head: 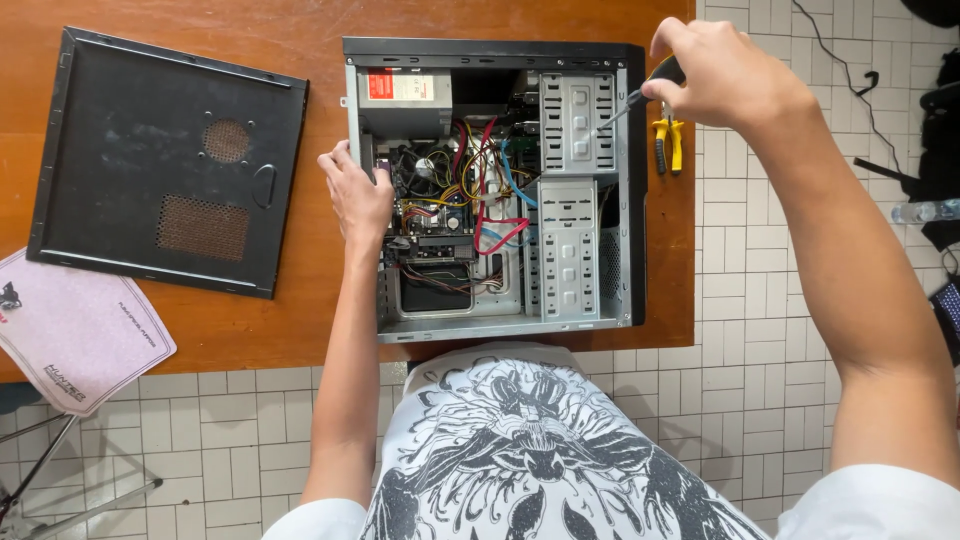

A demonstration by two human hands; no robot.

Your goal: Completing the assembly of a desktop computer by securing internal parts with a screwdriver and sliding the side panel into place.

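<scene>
On the wooden table [250, 330], the left hand [358, 195] is lying open, bracing the open computer case [490, 185], while the right hand [715, 75] is gripping a screwdriver [640, 95] angled down-left into its drive bays.

White short-sleeved shirt [530, 450]; black insect-and-flower print; bare forearms

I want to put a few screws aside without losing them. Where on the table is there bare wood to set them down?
Bare wood shows between the removed side panel and the open computer case, and along the table front edge below the panel. Right of the case only a narrow strip remains, where pliers lie. The pink mat covers the left corner.
</scene>
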